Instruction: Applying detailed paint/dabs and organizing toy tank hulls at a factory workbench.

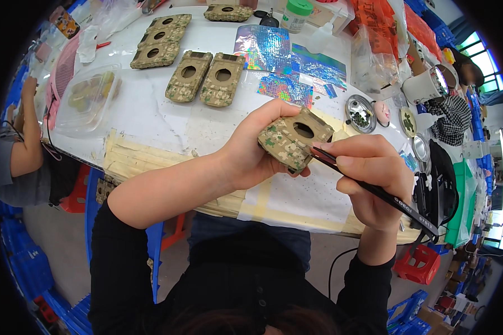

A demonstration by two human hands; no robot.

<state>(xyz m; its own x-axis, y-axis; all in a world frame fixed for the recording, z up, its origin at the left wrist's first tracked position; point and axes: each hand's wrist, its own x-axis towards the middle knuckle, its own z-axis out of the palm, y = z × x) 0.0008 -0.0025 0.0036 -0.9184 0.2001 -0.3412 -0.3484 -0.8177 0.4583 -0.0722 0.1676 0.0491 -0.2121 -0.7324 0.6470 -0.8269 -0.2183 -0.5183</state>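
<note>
Tan model shell (284, 143): left hand (251, 139) grips it; right hand (377, 173) pinches tweezers (388, 196) at its edge, apparently detailing; next needs steadiness.

1. Premises: a workshop, working small goods in batches.
2. Matching camouflage-patterned shells (222, 94) stand in groups on a white worktable (145, 114), its front edge faced with tan tape (145, 160).
3. Shiny sheets (262, 47) and a metal dish (364, 101) of small dark pieces lie at hand.
4. Red stools (419, 263) and blue plastic crates (28, 259) surround it.
</note>
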